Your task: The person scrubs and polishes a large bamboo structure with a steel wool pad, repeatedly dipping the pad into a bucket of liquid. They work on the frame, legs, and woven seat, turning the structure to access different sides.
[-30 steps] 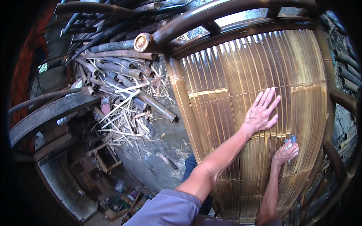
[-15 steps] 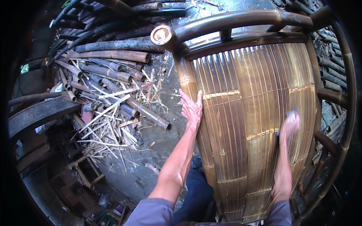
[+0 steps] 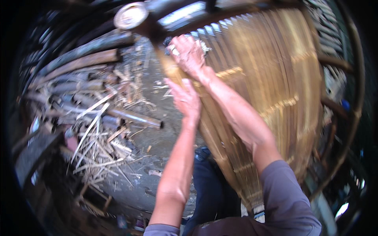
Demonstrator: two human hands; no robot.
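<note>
At the upper left corner of a slatted bamboo panel (image 3: pixel 271 78), the right hand (image 3: pixel 189 53) presses closed on a dark tuft (image 3: pixel 170 41), the left hand (image 3: pixel 185 98) flat-fingered on the panel's edge just below; motion blur hides what the tuft is.

Daylight, fairly bright, from above; sheen on the slatted bamboo panel (image 3: pixel 275 78) right of the right hand (image 3: pixel 189 55). Strong motion blur across the frame: both hands smeared, left hand (image 3: pixel 185 100) soft-edged. Debris left of the hands streaked. Fisheye: the pole above the right hand bows; black vignette at the rim. Lower area below the forearms dim, shadowed.
</note>
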